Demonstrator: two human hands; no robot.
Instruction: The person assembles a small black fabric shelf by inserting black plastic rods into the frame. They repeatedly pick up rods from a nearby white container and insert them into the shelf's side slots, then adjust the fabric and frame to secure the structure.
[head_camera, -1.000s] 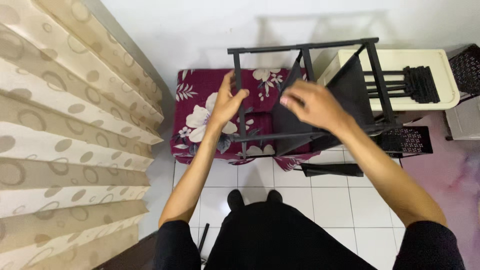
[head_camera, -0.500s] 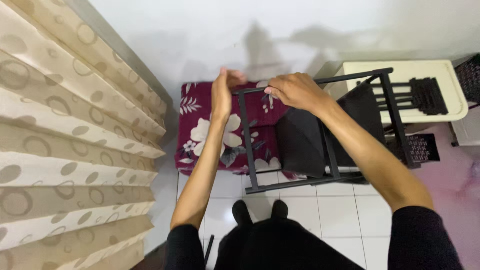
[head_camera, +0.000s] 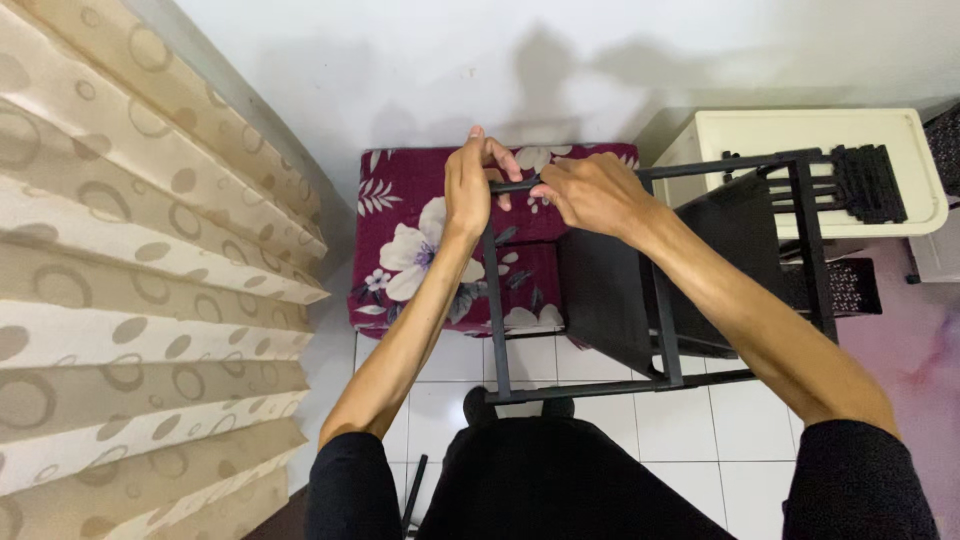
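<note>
- While it stood over the white tiled floor (head_camera: 690, 430) before the floral maroon ottoman (head_camera: 420, 250), the black metal rack frame (head_camera: 660, 300) looked rigid and fairly light, best gripped by its thin bars.
- The left hand (head_camera: 468, 185) had its fingers curled shut around the top bar's corner.
- The right hand (head_camera: 590, 192) pinched the same bar just beside it, both forearms stretched forward.
</note>
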